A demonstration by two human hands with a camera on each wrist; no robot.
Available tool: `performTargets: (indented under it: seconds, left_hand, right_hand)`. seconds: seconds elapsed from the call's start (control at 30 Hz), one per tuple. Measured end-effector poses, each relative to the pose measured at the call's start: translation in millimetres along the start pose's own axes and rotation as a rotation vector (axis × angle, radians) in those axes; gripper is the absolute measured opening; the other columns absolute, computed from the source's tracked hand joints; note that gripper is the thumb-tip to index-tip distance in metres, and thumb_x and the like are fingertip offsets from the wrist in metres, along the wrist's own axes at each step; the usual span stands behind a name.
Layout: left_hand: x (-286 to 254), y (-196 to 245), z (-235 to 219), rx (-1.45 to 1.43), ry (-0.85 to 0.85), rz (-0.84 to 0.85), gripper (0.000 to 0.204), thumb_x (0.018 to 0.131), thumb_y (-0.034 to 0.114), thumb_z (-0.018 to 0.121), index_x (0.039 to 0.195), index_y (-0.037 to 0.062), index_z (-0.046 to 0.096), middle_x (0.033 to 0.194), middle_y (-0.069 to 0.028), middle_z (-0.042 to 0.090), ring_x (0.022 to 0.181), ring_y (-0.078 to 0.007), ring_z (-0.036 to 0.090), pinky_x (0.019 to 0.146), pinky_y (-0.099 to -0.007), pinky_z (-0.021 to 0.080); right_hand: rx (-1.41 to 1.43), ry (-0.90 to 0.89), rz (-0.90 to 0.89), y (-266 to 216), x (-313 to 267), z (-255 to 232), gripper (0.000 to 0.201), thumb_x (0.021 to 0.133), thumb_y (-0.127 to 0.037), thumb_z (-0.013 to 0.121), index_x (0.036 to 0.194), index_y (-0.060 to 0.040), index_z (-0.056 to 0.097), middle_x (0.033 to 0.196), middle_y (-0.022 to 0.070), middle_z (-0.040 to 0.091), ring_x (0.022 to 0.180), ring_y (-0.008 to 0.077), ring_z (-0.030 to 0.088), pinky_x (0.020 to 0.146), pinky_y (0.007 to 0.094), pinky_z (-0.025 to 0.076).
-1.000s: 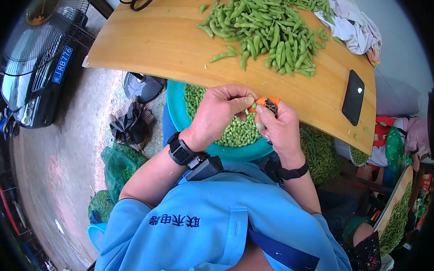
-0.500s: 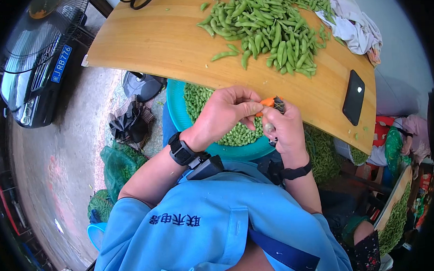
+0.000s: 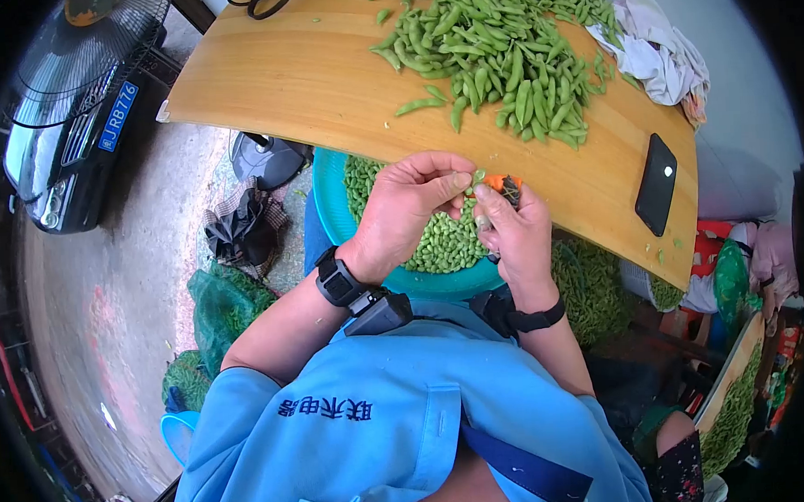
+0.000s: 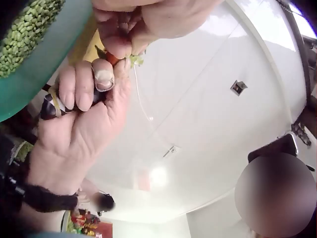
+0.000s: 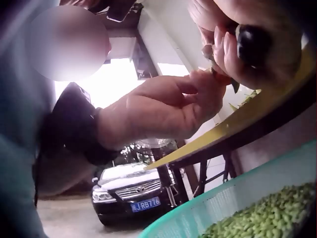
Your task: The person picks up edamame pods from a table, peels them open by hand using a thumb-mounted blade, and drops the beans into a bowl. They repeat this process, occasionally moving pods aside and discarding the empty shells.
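Note:
Over the teal basket point(image 3: 330, 200) of shelled green beans point(image 3: 445, 242), the left hand point(image 3: 405, 210) pinches a small green pod point(image 3: 479, 178) between thumb and fingers. Close beside it, the right hand point(image 3: 522, 237) has its fingers curled round a dark-handled tool with an orange part point(image 3: 496, 182); its thumb is at the pod. In the left wrist view the dark handle point(image 4: 51, 106) sticks out below the right hand's point(image 4: 81, 129) curled fingers. The right wrist view shows the left hand's point(image 5: 163, 106) fingertips against the right hand point(image 5: 265, 54), partly hiding the pod.
A heap of unshelled pods point(image 3: 510, 58) lies on the wooden table point(image 3: 304, 67), with a phone point(image 3: 656, 184) and white cloth point(image 3: 658, 56) at its right. Net bags point(image 3: 221, 308), a fan base point(image 3: 268, 158) and a car point(image 3: 66, 158) are at left.
The fingertips, closed together over the orange part half a second ago, now show a green pod between them. The right hand has shifted slightly left.

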State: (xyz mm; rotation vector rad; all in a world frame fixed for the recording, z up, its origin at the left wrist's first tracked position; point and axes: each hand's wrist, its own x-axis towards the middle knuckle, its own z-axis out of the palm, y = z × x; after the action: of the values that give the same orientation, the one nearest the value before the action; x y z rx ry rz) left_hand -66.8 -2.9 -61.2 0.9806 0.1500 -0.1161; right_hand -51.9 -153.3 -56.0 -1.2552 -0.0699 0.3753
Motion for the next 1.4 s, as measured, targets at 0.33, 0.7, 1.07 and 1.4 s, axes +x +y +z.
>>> performTargets:
  seconds: [0.33,0.7,1.07,1.4]
  left_hand:
    - [-2,3,7,0.162,0.031,-0.050,0.017,0.085,0.006,0.061,0.099,-0.0043,0.060,0.086,-0.0071,0.062,0.069,-0.0116,0.059,0.063,-0.0239,0.052]
    - [-3,4,11,-0.009,0.036,-0.081,0.015,0.087,0.009,0.060,0.097,-0.0015,0.062,0.081,-0.0045,0.061,0.067,-0.0110,0.058,0.060,-0.0245,0.051]
    - [-1,-1,12,0.089,0.064,-0.049,0.015,0.086,0.009,0.061,0.097,-0.0012,0.063,0.075,-0.0034,0.062,0.058,-0.0085,0.056,0.052,-0.0222,0.048]
    - [-10,16,15,0.451,-0.018,-0.074,0.020,0.090,0.009,0.056,0.099,-0.0065,0.063,0.068,-0.0041,0.060,0.055,-0.0079,0.056,0.049,-0.0209,0.047]
  right_hand:
    - [-0.396,0.159,-0.300,13,5,-1,0.007,0.084,-0.004,0.060,0.089,0.0004,0.058,0.065,-0.0046,0.050,0.055,0.0014,0.040,0.047,0.0186,0.034]
    - [-0.204,0.091,-0.091,4,4,-4,0.005,0.084,-0.003,0.057,0.088,-0.0002,0.058,0.070,-0.0041,0.052,0.060,0.0023,0.043,0.052,0.0185,0.036]
    - [-0.415,0.125,-0.271,8,3,-1,0.010,0.081,-0.002,0.060,0.090,0.0009,0.059,0.066,-0.0055,0.050,0.058,0.0020,0.041,0.050,0.0191,0.035]
    - [-0.301,-0.012,-0.024,-5,2,-20,0.009,0.079,-0.002,0.056,0.087,0.0008,0.058,0.060,-0.0017,0.049,0.050,0.0031,0.041,0.044,0.0201,0.033]
